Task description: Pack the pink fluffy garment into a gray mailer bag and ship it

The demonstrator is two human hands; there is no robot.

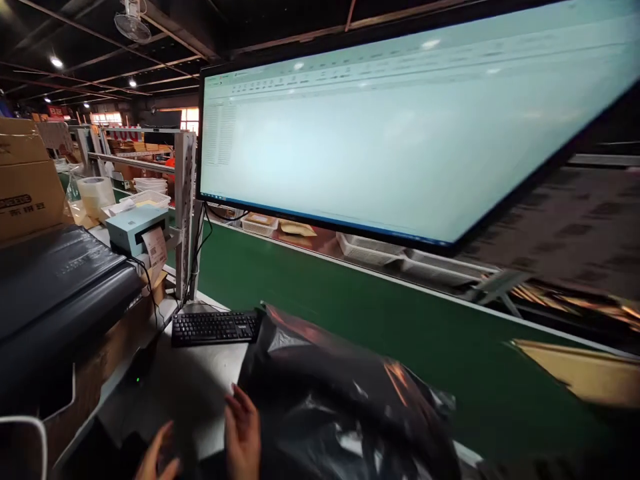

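Observation:
A large, filled black plastic mailing bag lies over the right part of the work table and reaches past it at the green conveyor belt. Just left of the bag, my right hand is raised with fingers apart and holds nothing. My left hand is lower, near the bottom edge, its fingers spread and somewhat blurred. Behind both hands a black keyboard sits on the table, partly covered by the bag's corner. I cannot tell whether my right hand touches the bag.
A big monitor hangs above the green belt. At left are a label printer with a label coming out, tape rolls, stacked black bags and a carton. A padded envelope lies at right.

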